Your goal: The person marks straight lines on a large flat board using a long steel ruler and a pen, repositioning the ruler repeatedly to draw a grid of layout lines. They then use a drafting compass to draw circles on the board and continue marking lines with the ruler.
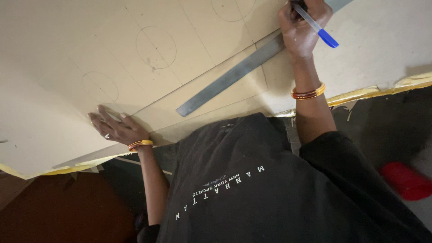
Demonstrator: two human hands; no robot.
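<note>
My left hand (pixel 114 127) lies flat with its fingers spread on a large tan cardboard sheet (pixel 54 40), near the sheet's front edge. At the top of the view, my right hand (pixel 298 28) grips a clear pen with a blue cap (pixel 320 31), its tip hidden behind the fingers. This hand rests against a long grey metal ruler (pixel 225 83) that lies diagonally across the sheet. Pencil lines and several drawn circles (pixel 155 47) mark the cardboard. Both wrists wear gold bangles.
The cardboard's front edge (pixel 360 93) is ragged and yellowish and hangs over a dark floor. A red object (pixel 405 181) lies on the floor at the right. My black shirt (pixel 252 189) fills the lower middle. A brown surface (pixel 58 211) sits at the lower left.
</note>
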